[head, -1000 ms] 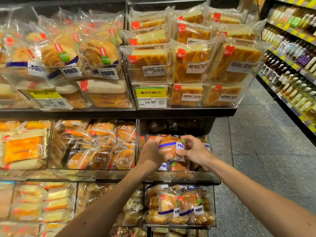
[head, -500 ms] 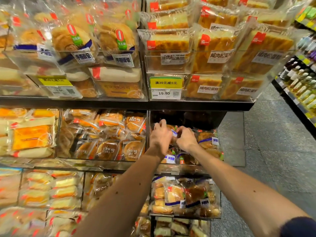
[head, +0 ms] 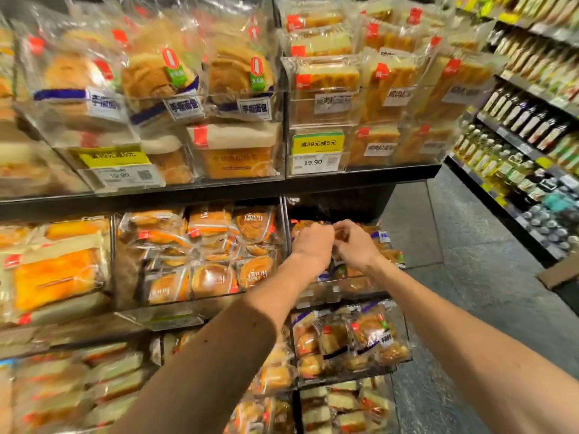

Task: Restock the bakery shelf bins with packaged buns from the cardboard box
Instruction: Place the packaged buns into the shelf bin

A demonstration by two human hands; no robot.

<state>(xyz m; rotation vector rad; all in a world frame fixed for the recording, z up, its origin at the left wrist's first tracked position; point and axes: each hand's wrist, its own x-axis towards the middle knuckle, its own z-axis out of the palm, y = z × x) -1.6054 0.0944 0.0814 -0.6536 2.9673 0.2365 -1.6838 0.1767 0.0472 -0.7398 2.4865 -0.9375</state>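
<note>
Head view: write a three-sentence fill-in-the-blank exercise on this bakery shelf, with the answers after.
1. The left hand and the right hand grip a packaged bun directly ____ the white price tag.
2. That price tag reads ____.
3. The aisle shelves to the person's right hold rows of ____.

Answers: below; 19.90; bottles.
</note>
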